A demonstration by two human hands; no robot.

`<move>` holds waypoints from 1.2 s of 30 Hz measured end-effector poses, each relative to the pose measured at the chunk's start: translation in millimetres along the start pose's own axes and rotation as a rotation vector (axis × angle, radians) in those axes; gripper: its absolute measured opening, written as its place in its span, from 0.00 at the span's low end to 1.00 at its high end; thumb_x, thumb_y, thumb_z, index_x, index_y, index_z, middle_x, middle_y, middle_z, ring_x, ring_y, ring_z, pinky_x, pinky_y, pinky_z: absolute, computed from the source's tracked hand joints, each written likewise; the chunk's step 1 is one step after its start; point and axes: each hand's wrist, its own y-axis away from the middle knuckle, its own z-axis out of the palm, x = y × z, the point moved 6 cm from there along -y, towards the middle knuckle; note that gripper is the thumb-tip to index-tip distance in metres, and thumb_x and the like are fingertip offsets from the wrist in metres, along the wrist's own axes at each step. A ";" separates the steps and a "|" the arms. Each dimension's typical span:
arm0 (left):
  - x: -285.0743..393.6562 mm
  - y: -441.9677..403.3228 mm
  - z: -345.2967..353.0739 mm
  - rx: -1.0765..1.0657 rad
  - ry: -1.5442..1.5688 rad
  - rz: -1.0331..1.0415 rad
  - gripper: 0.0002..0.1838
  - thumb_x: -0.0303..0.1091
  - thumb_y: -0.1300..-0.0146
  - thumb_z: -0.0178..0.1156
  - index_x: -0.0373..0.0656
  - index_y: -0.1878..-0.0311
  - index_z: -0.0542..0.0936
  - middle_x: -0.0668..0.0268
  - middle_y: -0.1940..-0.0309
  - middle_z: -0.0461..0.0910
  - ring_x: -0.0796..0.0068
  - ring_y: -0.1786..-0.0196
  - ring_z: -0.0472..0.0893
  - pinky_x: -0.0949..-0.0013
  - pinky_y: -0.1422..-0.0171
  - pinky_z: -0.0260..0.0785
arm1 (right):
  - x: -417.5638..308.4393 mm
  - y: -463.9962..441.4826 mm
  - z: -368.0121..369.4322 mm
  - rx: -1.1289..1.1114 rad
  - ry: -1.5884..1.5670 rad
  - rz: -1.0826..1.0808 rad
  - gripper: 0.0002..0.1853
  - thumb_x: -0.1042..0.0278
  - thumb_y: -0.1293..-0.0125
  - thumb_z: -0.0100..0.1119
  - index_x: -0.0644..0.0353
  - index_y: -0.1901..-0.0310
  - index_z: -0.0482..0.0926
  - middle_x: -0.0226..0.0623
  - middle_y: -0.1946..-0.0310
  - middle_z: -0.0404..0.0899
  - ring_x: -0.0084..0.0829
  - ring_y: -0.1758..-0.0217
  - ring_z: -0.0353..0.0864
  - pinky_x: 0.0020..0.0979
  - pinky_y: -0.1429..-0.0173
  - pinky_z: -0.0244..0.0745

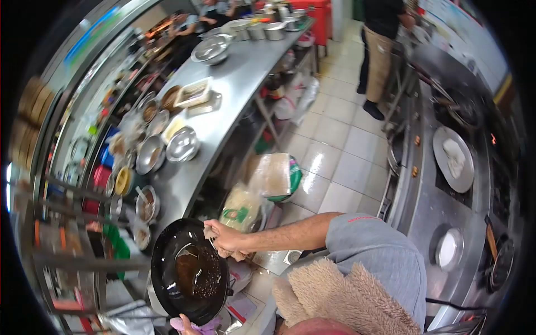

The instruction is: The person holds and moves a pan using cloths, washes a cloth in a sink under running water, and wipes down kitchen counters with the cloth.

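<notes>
A black wok point(163, 262) is tilted at the lower left, beside the steel counter's near end. Dark brown liquid point(192, 268) with fine bits pools inside it. My right hand point(229, 239) is closed in a fist over the wok's upper rim. A short shiny metal piece shows at its fingers, but its kind is not clear. My left hand point(188, 325), partly cut off by the lower edge, grips the wok's near rim, with a purple cloth point(207, 328) next to it.
A long steel counter point(234, 106) holds several bowls and a white tray point(194, 93). Bags and a green-rimmed tub point(291, 181) stand on the tiled floor. At right, the stove point(416, 206) bears an oval plate point(463, 162) and a pan point(501, 265). Another person point(379, 50) stands farther back.
</notes>
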 end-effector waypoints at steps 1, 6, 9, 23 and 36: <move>2.8 3.4 27.7 -0.041 0.010 0.015 0.25 0.48 0.43 0.55 0.32 0.55 0.74 0.57 0.64 0.77 0.66 0.64 0.76 0.66 0.59 0.69 | -17.8 7.8 -23.7 0.049 -0.003 -0.060 0.39 0.89 0.53 0.41 0.56 0.36 0.48 0.35 0.56 0.64 0.23 0.78 0.65 0.25 0.80 0.62; -14.7 -12.7 160.9 -0.257 0.027 0.008 0.23 0.41 0.42 0.59 0.31 0.50 0.71 0.56 0.58 0.76 0.65 0.57 0.76 0.65 0.51 0.69 | -89.7 50.1 -154.6 0.201 -0.097 -0.173 0.40 0.90 0.53 0.41 0.55 0.35 0.47 0.40 0.51 0.62 0.24 0.78 0.66 0.25 0.81 0.61; -37.1 -37.6 249.5 -0.402 -0.017 -0.010 0.24 0.36 0.42 0.59 0.28 0.48 0.69 0.54 0.55 0.75 0.62 0.55 0.77 0.63 0.48 0.69 | -160.9 110.4 -218.8 0.369 -0.040 -0.090 0.38 0.90 0.50 0.40 0.52 0.36 0.48 0.44 0.45 0.59 0.23 0.80 0.62 0.26 0.83 0.58; -70.3 -51.3 730.8 -0.947 -0.028 -0.096 0.17 0.32 0.46 0.59 0.28 0.57 0.74 0.56 0.64 0.79 0.65 0.64 0.79 0.65 0.56 0.72 | -336.7 188.1 -503.8 0.919 -0.280 -0.599 0.40 0.90 0.49 0.48 0.55 0.35 0.45 0.42 0.37 0.53 0.24 0.81 0.63 0.25 0.83 0.56; -77.9 -6.3 1036.7 -1.135 -0.092 -0.126 0.08 0.25 0.50 0.60 0.37 0.65 0.75 0.68 0.71 0.74 0.74 0.67 0.73 0.70 0.59 0.66 | -441.0 201.9 -710.1 1.282 -0.262 -0.622 0.41 0.92 0.51 0.41 0.52 0.34 0.46 0.40 0.36 0.51 0.20 0.81 0.62 0.21 0.83 0.58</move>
